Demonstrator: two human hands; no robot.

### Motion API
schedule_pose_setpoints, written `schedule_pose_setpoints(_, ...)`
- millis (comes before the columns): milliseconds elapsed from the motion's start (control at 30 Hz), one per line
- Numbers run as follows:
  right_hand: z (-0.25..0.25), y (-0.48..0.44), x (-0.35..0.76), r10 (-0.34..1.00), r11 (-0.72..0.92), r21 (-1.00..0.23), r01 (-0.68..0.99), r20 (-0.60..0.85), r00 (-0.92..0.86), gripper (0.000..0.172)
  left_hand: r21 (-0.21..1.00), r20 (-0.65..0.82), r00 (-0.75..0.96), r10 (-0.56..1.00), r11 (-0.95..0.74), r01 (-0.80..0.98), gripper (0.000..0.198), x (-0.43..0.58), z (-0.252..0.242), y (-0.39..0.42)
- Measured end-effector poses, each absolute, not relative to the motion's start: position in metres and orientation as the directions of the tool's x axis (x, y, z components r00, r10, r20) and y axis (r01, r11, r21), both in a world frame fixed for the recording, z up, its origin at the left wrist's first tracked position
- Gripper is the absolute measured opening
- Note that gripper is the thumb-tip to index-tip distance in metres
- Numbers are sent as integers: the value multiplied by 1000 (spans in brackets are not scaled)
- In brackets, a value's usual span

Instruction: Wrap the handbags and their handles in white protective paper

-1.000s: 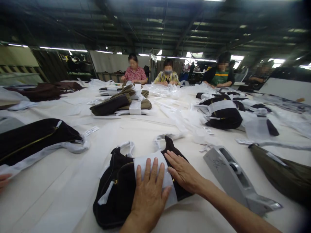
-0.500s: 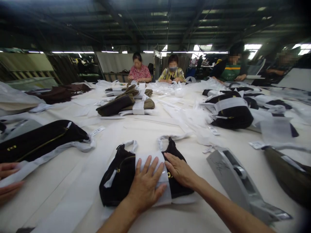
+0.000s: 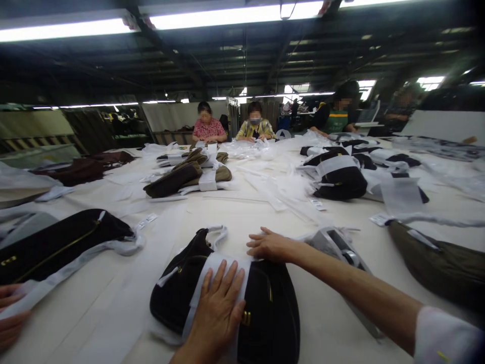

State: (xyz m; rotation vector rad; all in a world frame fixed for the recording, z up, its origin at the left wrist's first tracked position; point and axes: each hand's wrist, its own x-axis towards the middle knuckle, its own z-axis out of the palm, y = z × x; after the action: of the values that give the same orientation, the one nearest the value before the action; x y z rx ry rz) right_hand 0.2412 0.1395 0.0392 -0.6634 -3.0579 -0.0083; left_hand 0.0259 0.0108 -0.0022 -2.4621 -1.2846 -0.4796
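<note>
A black bag (image 3: 271, 308) with gold zips and a small gold emblem lies in front of me, a white paper band (image 3: 202, 283) across its middle. My left hand (image 3: 220, 308) rests flat on that band, fingers stretched out. At the bag's upper right edge is my right hand (image 3: 271, 245), its fingers extended to the left and holding nothing I can see. It covers that corner of the bag. A white-wrapped strap (image 3: 219, 235) loops up from the bag's top left.
A grey tape dispenser (image 3: 350, 255) stands right, partly behind my right forearm. Another person's hand (image 3: 13, 316) is beside a black bag (image 3: 64, 242) at left. Olive bags (image 3: 174, 179), banded black bags (image 3: 341, 177) and an olive bag (image 3: 435, 258) lie around. Co-workers sit across the table.
My right hand has moved from the bag's front to its upper edge. The bag's right side now lies spread lower and nearer me. My left hand stays on the band; the view has tilted up.
</note>
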Motion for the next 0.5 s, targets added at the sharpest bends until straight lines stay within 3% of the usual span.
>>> schedule_pose_setpoints(267,-1,178,230,286,958,60,282,-81,-955,17,-154,470,611,636,-623,767,48,18,-7,19)
schedule_pose_setpoints(500,-26,169,224,225,974,18,224,-123,-967,15,-97,358,633,686,-647,756,51,16,-7,17)
